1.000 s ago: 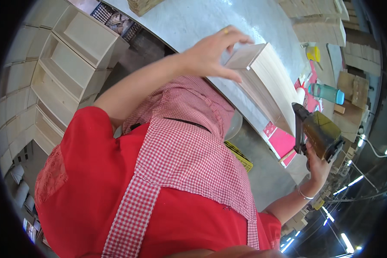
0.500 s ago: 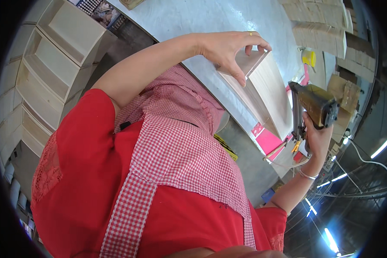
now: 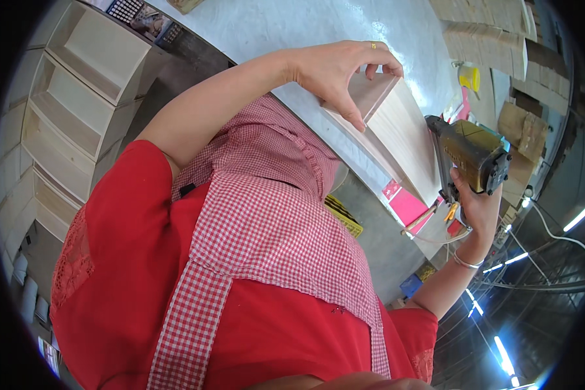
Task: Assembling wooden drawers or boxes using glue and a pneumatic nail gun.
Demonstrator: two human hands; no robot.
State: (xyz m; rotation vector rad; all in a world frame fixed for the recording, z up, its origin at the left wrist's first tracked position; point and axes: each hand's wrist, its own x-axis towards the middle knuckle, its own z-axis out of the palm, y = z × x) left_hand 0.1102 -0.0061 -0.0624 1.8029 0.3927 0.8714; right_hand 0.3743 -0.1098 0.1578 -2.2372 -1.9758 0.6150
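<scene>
A pale wooden box (image 3: 407,140) lies on the worktable, its long side panel facing up. My left hand (image 3: 344,77) is closed over the box's far-left end, thumb on the near edge and fingers on the far edge. In my right hand (image 3: 480,205) is a black and bronze-coloured pneumatic nail gun (image 3: 471,156), gripped by its handle. The gun's nose side is beside the right end of the box; whether it touches the wood I cannot tell.
The grey-white worktable (image 3: 253,32) carries stacks of wooden boards (image 3: 487,49) at the far right. A yellow container (image 3: 469,78) and a pink sheet (image 3: 411,207) are nearby. Stacked wooden drawer boxes (image 3: 78,97) stand to the left. A hose (image 3: 439,242) hangs below the gun.
The nail gun in my right hand has moved slightly left and tilted, closer against the box. My left hand keeps its hold on the box's end.
</scene>
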